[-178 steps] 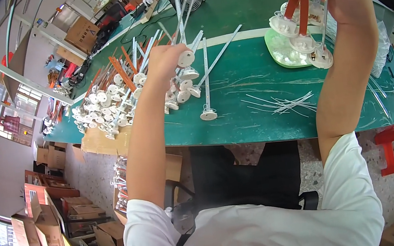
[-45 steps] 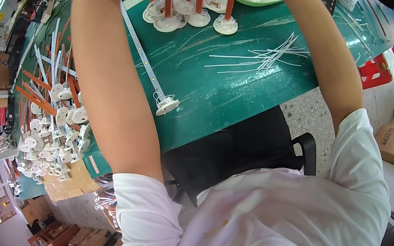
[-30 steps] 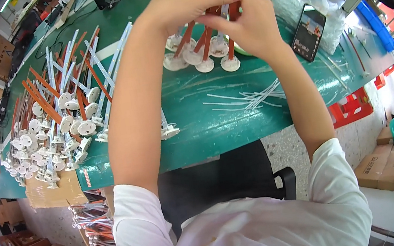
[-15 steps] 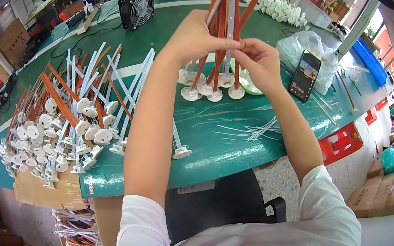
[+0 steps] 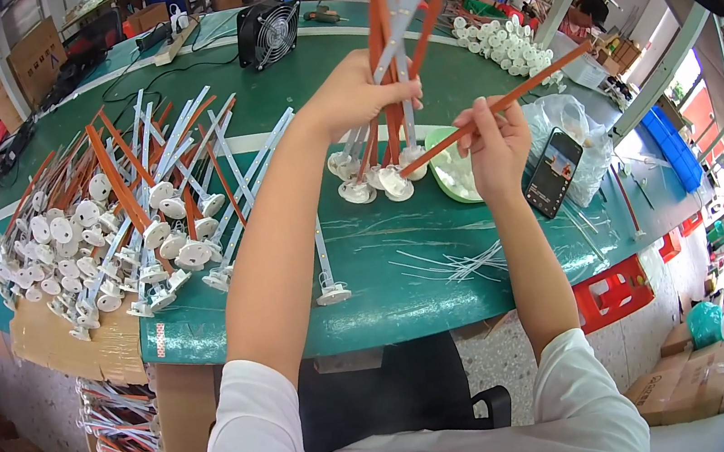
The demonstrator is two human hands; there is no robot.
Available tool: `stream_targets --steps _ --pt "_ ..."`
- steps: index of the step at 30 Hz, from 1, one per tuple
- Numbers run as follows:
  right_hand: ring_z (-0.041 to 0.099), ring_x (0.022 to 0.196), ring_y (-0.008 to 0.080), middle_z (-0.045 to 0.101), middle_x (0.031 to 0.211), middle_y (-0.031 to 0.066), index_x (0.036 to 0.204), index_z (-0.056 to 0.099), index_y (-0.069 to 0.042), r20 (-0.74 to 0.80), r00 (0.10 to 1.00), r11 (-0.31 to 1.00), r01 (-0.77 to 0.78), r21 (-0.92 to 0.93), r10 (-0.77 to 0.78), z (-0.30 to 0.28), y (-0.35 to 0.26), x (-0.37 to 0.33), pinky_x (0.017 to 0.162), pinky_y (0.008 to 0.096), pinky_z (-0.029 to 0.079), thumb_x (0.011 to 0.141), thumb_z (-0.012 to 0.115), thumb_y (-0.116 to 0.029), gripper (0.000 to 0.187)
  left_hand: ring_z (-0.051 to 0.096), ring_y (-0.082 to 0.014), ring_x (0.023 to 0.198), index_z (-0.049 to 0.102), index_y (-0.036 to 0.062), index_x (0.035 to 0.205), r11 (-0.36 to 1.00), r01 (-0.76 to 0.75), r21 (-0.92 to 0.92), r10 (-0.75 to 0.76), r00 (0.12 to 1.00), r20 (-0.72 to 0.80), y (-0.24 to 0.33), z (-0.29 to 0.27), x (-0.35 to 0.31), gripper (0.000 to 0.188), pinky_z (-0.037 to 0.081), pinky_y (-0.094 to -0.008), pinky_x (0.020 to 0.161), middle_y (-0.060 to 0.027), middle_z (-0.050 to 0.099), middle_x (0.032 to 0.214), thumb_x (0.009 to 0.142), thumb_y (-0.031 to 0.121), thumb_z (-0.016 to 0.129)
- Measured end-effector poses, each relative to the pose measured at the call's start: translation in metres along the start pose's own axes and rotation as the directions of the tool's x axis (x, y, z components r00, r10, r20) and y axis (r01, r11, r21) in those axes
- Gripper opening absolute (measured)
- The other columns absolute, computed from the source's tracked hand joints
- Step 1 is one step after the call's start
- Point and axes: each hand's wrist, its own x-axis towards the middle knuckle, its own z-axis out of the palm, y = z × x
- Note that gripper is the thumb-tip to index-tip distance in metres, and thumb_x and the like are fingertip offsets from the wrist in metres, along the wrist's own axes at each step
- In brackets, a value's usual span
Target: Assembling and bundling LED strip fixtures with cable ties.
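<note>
My left hand [image 5: 360,94] is closed around an upright bundle of LED strips [image 5: 392,30], some with orange backs and some silvery with small lights. White round discs [image 5: 358,192] at the strips' lower ends are just above or on the green table. In my right hand [image 5: 499,153] is a single orange strip [image 5: 539,77], pinched near its middle and slanting up to the right. Its lower end reaches the bundle's discs; whether a disc belongs to it I cannot tell. Behind my right hand, a light green bowl [image 5: 441,181] with white pieces is partly hidden.
A large heap of disc-ended strips [image 5: 72,246] covers the table's left side. One such strip [image 5: 324,263] stands alone near the front. White thin ties [image 5: 454,264], a phone [image 5: 554,171] and a plastic bag [image 5: 584,142] lie rightward. A black fan [image 5: 268,34] stands behind.
My right hand has moved from the bundle down and to the right, drawing one orange strip out at a slant. My left hand keeps hold of the rest, slightly lower and leftward.
</note>
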Motion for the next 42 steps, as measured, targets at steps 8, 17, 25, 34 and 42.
stream_targets --steps 8,17,25,34,42 --pt "0.053 0.052 0.0069 0.063 0.070 0.0063 0.090 0.057 -0.005 0.166 0.793 0.792 -0.518 -0.323 0.586 0.001 0.001 0.008 0.044 0.0218 0.042 0.091 0.066 -0.016 0.013 0.057 -0.0176 0.070 0.050 0.0049 0.089 0.866 -0.326 -0.379 0.184 0.912 -0.366 0.010 -0.048 -0.002 0.015 0.053 -0.0386 0.076 -0.0039 0.055 0.074 0.099 0.016 0.052" --pt "0.066 0.070 0.0152 0.067 0.085 0.0116 0.111 0.060 0.003 0.431 0.516 0.672 -0.590 -0.447 0.740 0.099 0.042 0.000 0.062 0.0245 0.055 0.089 0.069 -0.017 0.032 0.043 -0.0136 0.063 0.044 0.0094 0.087 0.346 -0.580 -0.737 0.309 0.813 -0.494 0.054 -0.129 -0.061 0.021 0.046 -0.0453 0.080 0.0026 0.038 0.067 0.105 0.018 0.036" --pt "0.065 0.076 0.0115 0.068 0.093 0.0072 0.100 0.064 -0.001 0.256 0.967 0.960 0.071 -0.272 0.001 0.129 -0.015 0.021 0.060 0.0251 0.051 0.088 0.063 -0.004 0.013 0.043 -0.0139 0.068 0.037 0.0072 0.076 -0.023 -0.559 -0.829 0.107 0.823 -0.558 0.058 -0.140 -0.073 0.024 0.041 -0.0290 0.071 0.0000 0.038 0.067 0.099 0.010 0.044" --pt "0.057 0.064 0.0201 0.063 0.089 0.0108 0.104 0.061 -0.002 0.356 0.554 0.467 0.830 -0.304 -0.753 0.155 -0.079 -0.002 0.057 0.0291 0.047 0.062 0.078 -0.007 0.046 0.041 -0.0126 0.066 0.035 0.0080 0.077 0.057 -0.667 -0.743 -0.025 0.743 -0.669 0.054 -0.122 -0.059 0.024 0.041 -0.0287 0.067 0.0001 0.037 0.068 0.099 0.008 0.043" --pt "0.054 0.061 0.0174 0.064 0.094 0.0096 0.107 0.061 -0.004 0.380 0.750 0.704 0.651 -0.283 -0.541 0.155 -0.082 -0.023 0.055 0.0285 0.045 0.063 0.079 -0.010 0.048 0.043 -0.0129 0.068 0.036 0.0082 0.077 0.154 -0.663 -0.733 0.144 0.749 -0.647 0.049 -0.127 -0.058 0.022 0.043 -0.0290 0.070 -0.0001 0.038 0.068 0.098 0.004 0.039"
